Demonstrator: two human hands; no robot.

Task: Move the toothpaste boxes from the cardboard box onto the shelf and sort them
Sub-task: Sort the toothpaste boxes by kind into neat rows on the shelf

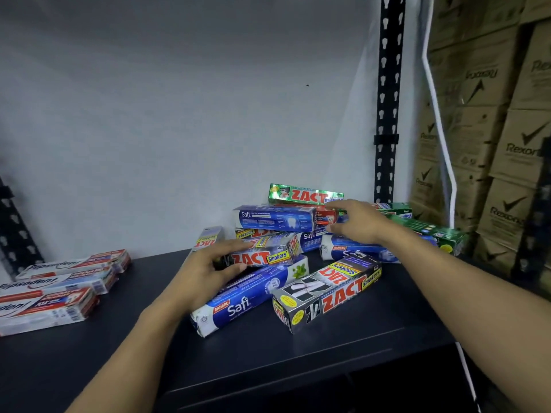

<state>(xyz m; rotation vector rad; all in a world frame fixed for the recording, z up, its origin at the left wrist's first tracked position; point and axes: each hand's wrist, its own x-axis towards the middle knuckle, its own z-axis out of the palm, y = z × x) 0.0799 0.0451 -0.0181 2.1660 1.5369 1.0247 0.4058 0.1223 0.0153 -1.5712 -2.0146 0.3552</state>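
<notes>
Okay, we log a matte dark shelf, with corrugated brown cartons stacked at right. Glossy rectangular toothpaste boxes lie jumbled mid-shelf, and flat Pepsodent boxes sit in a row at left. The left hand curls fingers and thumb round a foil-silver Zact Smokers box. The right hand is splayed loose over the pile, grasping nothing.

I see blue Safi boxes, silver-and-black Zact boxes, one green Zact, red-white Pepsodent boxes, black shelf.
</notes>
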